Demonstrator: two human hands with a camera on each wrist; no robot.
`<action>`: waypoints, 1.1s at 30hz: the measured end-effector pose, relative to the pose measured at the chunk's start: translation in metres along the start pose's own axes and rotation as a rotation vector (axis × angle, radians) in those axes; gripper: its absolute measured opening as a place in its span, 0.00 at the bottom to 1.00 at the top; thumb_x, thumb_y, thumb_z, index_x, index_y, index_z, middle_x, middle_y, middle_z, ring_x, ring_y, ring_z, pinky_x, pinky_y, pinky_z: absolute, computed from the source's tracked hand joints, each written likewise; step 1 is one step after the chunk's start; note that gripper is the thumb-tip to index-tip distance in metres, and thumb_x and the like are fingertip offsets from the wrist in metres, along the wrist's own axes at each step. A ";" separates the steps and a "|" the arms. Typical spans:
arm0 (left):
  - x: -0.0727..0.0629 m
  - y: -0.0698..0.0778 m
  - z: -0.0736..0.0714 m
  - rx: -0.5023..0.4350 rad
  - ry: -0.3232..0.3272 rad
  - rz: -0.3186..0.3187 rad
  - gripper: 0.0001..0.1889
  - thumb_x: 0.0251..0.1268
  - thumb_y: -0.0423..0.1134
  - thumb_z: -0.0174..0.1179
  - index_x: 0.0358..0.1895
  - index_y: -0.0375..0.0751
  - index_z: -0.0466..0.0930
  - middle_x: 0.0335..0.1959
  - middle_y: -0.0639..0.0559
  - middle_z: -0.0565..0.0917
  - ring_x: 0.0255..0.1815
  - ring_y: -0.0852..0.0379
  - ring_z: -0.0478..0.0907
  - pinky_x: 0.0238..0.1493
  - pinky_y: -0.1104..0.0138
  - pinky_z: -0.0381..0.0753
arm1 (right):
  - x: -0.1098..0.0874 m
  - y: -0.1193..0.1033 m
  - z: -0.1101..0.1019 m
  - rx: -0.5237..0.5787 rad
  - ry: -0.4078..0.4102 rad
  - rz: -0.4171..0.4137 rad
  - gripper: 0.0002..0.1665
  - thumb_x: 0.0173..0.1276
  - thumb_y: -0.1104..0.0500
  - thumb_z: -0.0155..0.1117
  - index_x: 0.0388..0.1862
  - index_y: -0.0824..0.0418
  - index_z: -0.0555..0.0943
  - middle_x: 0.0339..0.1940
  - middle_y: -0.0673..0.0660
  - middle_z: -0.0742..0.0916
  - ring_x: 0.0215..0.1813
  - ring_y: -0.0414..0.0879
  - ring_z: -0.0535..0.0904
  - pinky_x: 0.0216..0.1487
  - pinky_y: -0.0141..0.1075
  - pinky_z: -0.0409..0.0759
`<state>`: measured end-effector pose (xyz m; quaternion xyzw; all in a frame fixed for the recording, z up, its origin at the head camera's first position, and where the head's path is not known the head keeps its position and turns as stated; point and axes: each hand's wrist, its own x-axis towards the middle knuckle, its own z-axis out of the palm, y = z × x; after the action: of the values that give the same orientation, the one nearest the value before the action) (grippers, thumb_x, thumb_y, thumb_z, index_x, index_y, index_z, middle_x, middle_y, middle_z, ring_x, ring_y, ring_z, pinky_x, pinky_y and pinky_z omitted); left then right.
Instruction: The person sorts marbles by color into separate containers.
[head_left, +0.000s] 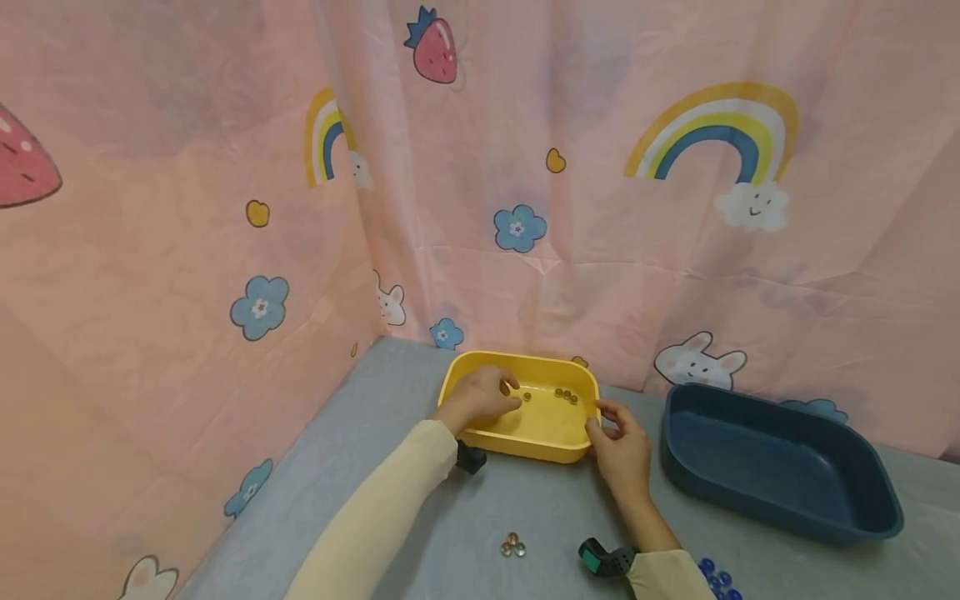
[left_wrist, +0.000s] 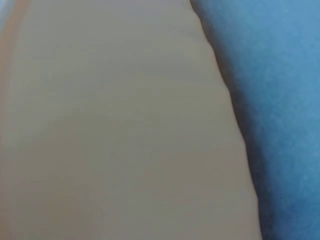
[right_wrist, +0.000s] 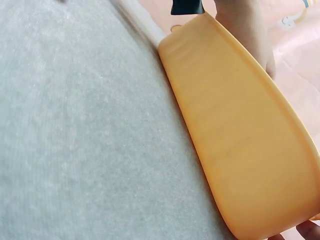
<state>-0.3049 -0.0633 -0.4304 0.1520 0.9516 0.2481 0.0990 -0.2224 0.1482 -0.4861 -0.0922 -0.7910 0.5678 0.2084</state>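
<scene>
A yellow tray point(head_left: 525, 450) stands at the back of the table in the head view. My left hand point(head_left: 480, 396) reaches over its left side, the thumb and index fingertips apart, close to a single amber marble point(head_left: 527, 397). More amber marbles point(head_left: 567, 395) lie in a short row along the tray floor to the right. My right hand point(head_left: 624, 450) grips the tray's right edge with thumb and fingers at the rim. In the right wrist view, fingertips point(right_wrist: 309, 231) show at the tray's lower corner. The left wrist view holds only a pale sleeve point(left_wrist: 120, 120) and blue-looking cloth.
An empty dark blue tray point(head_left: 772, 500) stands to the right. On the grey cloth point(head_left: 360, 492) in front, three small marbles point(head_left: 513, 546) sit together between the forearms. Several blue marbles point(head_left: 722, 578) lie beside the right sleeve. A pink patterned curtain point(head_left: 585, 275) borders the table behind and left.
</scene>
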 end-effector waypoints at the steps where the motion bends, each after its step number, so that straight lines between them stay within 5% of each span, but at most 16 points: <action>1: 0.000 0.000 0.000 0.008 0.006 0.012 0.16 0.61 0.50 0.64 0.50 0.51 0.83 0.43 0.56 0.84 0.43 0.59 0.79 0.47 0.65 0.78 | 0.000 0.000 0.000 0.002 0.000 0.002 0.18 0.62 0.64 0.64 0.52 0.63 0.81 0.51 0.66 0.85 0.27 0.23 0.77 0.24 0.24 0.78; 11: -0.008 -0.002 0.001 0.020 0.071 0.127 0.17 0.60 0.51 0.63 0.51 0.51 0.83 0.43 0.57 0.85 0.44 0.59 0.80 0.47 0.65 0.78 | -0.001 -0.002 -0.001 -0.015 -0.021 0.009 0.19 0.62 0.63 0.63 0.53 0.63 0.80 0.52 0.65 0.85 0.26 0.24 0.77 0.24 0.25 0.78; 33: -0.041 0.013 -0.005 -0.015 0.087 0.208 0.18 0.62 0.51 0.62 0.52 0.48 0.82 0.46 0.53 0.85 0.43 0.59 0.79 0.45 0.66 0.79 | -0.001 -0.001 -0.001 -0.006 -0.019 0.021 0.19 0.62 0.63 0.63 0.53 0.62 0.80 0.53 0.65 0.85 0.27 0.23 0.77 0.24 0.26 0.79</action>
<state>-0.2648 -0.0686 -0.4153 0.2382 0.9322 0.2707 0.0325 -0.2210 0.1488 -0.4849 -0.0955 -0.7935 0.5687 0.1945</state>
